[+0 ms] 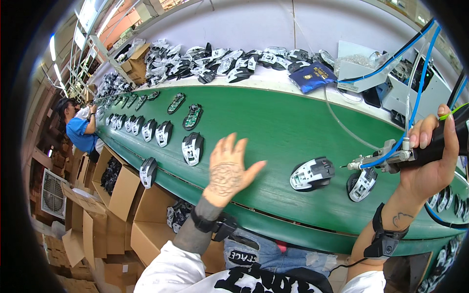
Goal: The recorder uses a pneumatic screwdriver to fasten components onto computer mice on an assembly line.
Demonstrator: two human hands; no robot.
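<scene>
our left hand (pixel 230 168) hovers flat over the green conveyor belt (pixel 273 122), fingers spread wide and holding nothing, between a mouse shell (pixel 192 148) up the belt and the upturned white mouse shell (pixel 311 174) just off its fingertips. our right hand (pixel 430 158) is wrapped tight around a dark powered driver (pixel 391 157), its tip pointing at that white shell and hanging just above a second shell (pixel 361 184). we judge these shells to be light, hollow, stiff plastic, a bit slick on the curved back, and likely to skate on the belt; we would pinch one by its two long sides, keeping fingers out of the open inside where thin ribs and posts look easy to snap. the driver looks heavier, and its blue hoses (pixel 415 68) will tug on it. we cannot make out screws or small parts inside the shells, nor what the driver tip carries. the far pile of parts (pixel 215 61) blurs together, the cardboard boxes (pixel 122 190) below hide most of their contents, and the belt is cut off at the right edge.
</scene>
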